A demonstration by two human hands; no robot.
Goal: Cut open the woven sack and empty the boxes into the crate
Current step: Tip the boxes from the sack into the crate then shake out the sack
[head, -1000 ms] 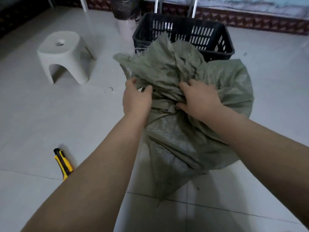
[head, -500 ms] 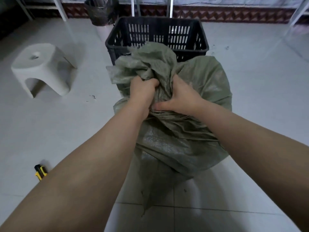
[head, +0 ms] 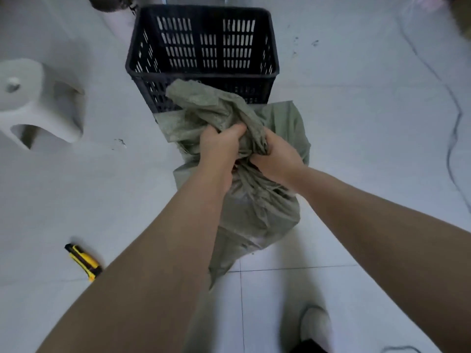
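Sack (head: 257,200) is stood on the floor (head: 356,154) right up against the black crate (head: 201,42), its bunched neck gripped tight by the left hand (head: 221,146) and right hand (head: 276,156), side by side. Yellow utility knife (head: 84,261) is left lying on the tiles off to the left, white stool (head: 38,103) further back.

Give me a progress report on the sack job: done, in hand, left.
Done: little shows; the knife lies on the floor, and whether the sack is cut I cannot tell. In hand: left hand and right hand grip its bunched top before the crate. Left: no boxes show in the crate; emptying remains.
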